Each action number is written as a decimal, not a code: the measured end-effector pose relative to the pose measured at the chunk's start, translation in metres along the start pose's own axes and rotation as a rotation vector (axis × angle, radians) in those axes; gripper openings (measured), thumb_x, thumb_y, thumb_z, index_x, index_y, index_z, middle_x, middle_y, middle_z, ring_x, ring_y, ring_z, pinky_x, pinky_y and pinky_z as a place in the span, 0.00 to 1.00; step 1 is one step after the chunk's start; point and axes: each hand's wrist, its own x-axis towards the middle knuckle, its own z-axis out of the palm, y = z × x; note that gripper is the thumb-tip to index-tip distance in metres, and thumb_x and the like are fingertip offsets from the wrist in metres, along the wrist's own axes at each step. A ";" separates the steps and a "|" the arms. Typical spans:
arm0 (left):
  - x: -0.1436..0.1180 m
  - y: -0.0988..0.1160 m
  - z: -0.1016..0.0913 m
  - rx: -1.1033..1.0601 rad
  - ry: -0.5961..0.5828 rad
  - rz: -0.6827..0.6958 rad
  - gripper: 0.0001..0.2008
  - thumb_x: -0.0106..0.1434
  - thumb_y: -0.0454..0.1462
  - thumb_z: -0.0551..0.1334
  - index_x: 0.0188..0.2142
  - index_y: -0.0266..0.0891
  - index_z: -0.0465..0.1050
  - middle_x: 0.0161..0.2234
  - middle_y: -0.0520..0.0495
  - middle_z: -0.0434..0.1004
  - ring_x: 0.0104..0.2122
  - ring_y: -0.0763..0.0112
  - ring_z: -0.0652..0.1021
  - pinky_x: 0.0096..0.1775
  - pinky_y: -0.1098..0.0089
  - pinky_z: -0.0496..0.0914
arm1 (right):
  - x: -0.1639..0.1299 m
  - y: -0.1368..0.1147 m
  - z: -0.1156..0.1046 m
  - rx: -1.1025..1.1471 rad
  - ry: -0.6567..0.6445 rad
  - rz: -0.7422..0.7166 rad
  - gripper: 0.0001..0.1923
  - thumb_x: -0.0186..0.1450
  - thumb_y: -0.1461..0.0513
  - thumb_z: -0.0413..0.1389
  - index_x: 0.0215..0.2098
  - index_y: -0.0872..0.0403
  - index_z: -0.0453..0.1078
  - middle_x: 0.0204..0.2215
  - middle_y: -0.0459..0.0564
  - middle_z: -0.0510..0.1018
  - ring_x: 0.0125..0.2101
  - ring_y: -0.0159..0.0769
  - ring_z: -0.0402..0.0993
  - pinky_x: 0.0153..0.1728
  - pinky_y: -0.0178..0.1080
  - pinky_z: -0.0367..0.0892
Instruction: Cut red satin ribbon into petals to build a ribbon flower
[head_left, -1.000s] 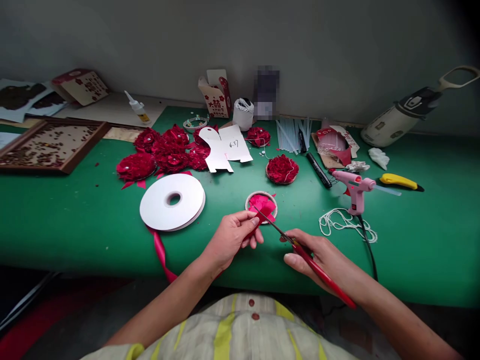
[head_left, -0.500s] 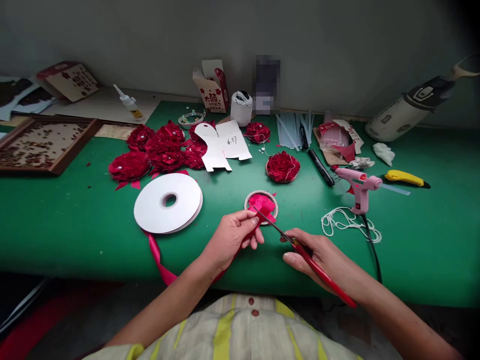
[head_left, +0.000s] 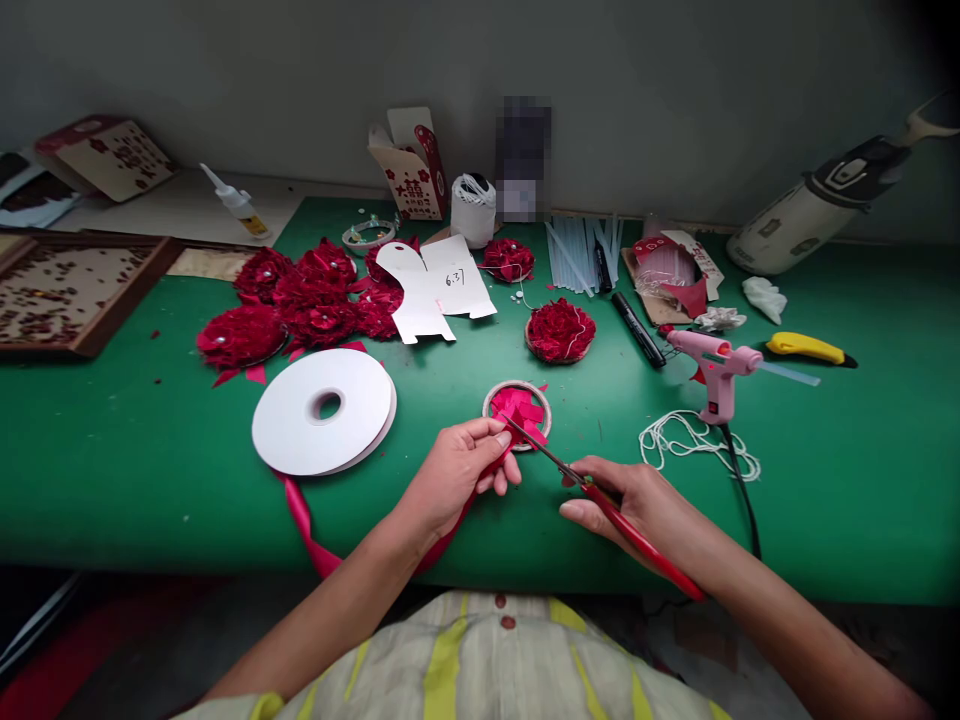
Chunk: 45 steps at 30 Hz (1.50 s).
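My left hand [head_left: 472,460] pinches the end of a red ribbon [head_left: 301,520] between thumb and fingers. The ribbon runs under my left forearm and back to a large white spool [head_left: 292,420] lying on its side. My right hand [head_left: 626,505] grips a pair of scissors [head_left: 622,528] with red handles. Their blades point left and reach the ribbon at my left fingertips. Just beyond the fingertips lies a round ring [head_left: 548,420] with several cut red ribbon pieces [head_left: 525,405] inside.
Red ribbon flowers [head_left: 322,310] cluster behind the spool; another flower [head_left: 561,331] lies behind the ring. A white card [head_left: 442,290] stands among them. At right are a pink glue gun [head_left: 716,370], white cord [head_left: 667,440], a yellow cutter [head_left: 806,348] and a black marker [head_left: 637,330].
The ribbon bit that stuck out past the blades is gone from the fingertips, and more loose pieces show in the ring. Both hands stay almost in place; the view has shifted slightly.
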 end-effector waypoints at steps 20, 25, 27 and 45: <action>-0.030 -0.001 -0.007 -0.094 0.019 0.024 0.10 0.61 0.39 0.57 0.40 0.35 0.64 0.34 0.42 0.76 0.31 0.70 0.76 0.36 0.69 0.68 | -0.011 0.001 -0.009 0.048 0.031 -0.009 0.20 0.61 0.47 0.50 0.42 0.52 0.64 0.20 0.40 0.62 0.21 0.29 0.56 0.23 0.31 0.56; -0.029 -0.001 0.009 -0.080 -0.022 0.045 0.09 0.61 0.40 0.58 0.36 0.35 0.64 0.30 0.43 0.76 0.27 0.70 0.76 0.28 0.72 0.68 | -0.013 -0.010 -0.001 0.259 0.200 -0.046 0.16 0.61 0.52 0.52 0.43 0.53 0.64 0.22 0.41 0.63 0.22 0.29 0.59 0.24 0.31 0.59; -0.029 0.000 0.016 -0.045 -0.070 0.044 0.10 0.60 0.40 0.58 0.36 0.35 0.65 0.27 0.44 0.75 0.24 0.72 0.75 0.24 0.75 0.66 | -0.007 -0.018 0.003 0.350 0.263 -0.095 0.16 0.61 0.54 0.54 0.44 0.53 0.63 0.22 0.42 0.65 0.22 0.29 0.61 0.23 0.31 0.59; -0.037 0.002 0.010 -0.006 0.083 0.045 0.11 0.58 0.42 0.60 0.33 0.35 0.68 0.22 0.50 0.72 0.19 0.79 0.68 0.21 0.78 0.58 | -0.004 -0.025 0.007 0.290 0.352 -0.064 0.17 0.60 0.53 0.53 0.43 0.54 0.63 0.23 0.43 0.67 0.24 0.31 0.63 0.27 0.33 0.62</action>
